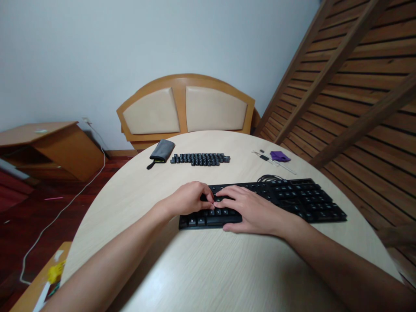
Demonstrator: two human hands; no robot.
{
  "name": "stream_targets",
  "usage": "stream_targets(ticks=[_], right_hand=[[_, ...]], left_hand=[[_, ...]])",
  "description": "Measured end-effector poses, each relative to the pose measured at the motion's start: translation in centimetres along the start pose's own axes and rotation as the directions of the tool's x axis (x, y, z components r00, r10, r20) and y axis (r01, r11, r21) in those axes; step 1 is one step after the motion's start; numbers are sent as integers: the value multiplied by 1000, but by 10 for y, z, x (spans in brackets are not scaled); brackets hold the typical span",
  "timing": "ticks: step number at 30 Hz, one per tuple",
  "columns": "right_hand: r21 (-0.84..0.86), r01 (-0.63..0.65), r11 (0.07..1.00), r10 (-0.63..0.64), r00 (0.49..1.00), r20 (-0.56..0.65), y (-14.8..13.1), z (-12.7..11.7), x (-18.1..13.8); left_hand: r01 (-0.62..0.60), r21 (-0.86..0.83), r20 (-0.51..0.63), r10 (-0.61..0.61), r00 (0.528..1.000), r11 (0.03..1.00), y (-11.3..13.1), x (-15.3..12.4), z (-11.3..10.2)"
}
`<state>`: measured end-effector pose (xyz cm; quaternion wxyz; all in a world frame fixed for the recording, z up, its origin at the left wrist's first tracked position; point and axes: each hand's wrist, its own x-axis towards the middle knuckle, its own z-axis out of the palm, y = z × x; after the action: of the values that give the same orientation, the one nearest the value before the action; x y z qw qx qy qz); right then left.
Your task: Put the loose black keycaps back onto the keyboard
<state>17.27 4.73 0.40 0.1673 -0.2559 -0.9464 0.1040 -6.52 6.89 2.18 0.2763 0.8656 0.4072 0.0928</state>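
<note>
A black computer keyboard [308,201] lies on the round table in front of me. Over its left part, my left hand [193,198] is closed in a pinch, its fingertips down at the letter area; whatever sits between them is too small to make out. My right hand [248,210] rests across the middle of the board with fingers stretched out, their tips meeting the left fingertips and the thumb near the front edge. Behind the board, loose black keycaps [204,159] stand in neat rows. The hands hide part of the key area.
A grey pouch [163,150] lies left of the keycaps. At the right are a purple cloth [280,156] and thin tools [274,162]. The keyboard's coiled cable [269,178] sits behind it. The pale table [146,260] has a curved edge; a wooden slatted panel [357,86] leans at right.
</note>
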Motion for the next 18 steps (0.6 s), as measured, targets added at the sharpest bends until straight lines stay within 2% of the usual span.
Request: stream_targets(ticks=[7, 13, 18], right_hand=[[14, -35, 999, 33, 996, 87, 5, -2, -5], [47, -32, 998, 28, 994, 103, 17, -2, -10], [45, -47, 998, 42, 993, 111, 14, -3, -7]], left_hand=[[-39, -139, -22, 36, 999, 990, -8, 2, 3], [-52, -154, -26, 49, 998, 987, -11, 3, 4], [-79, -154, -32, 75, 997, 985, -13, 4, 4]])
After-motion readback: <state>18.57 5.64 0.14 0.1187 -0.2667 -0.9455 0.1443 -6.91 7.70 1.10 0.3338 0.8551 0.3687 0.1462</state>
